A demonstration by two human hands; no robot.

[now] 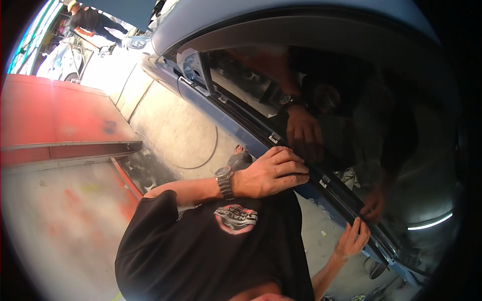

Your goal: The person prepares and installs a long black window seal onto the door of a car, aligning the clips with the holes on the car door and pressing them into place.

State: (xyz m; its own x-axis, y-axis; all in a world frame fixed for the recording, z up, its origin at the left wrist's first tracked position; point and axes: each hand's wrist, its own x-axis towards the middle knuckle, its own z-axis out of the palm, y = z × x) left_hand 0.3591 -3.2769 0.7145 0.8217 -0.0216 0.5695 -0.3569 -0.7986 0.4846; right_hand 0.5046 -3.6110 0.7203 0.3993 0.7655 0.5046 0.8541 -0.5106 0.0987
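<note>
A long black window trim strip runs along the base of the side window on a blue-grey car door. My left hand, with a watch on its wrist, curls its fingers over the strip near the middle; its thumb is hidden. Farther right and lower, my right hand presses its fingertips onto the strip's edge. Pale clips show along the strip, one clip just beyond my left hand and another clip between the hands. Dark window glass mirrors both hands.
Red-painted panels stand at the left, above a paint-stained surface. A thin cable curves over the concrete floor. At the far upper left another person bends forward near a white vehicle.
</note>
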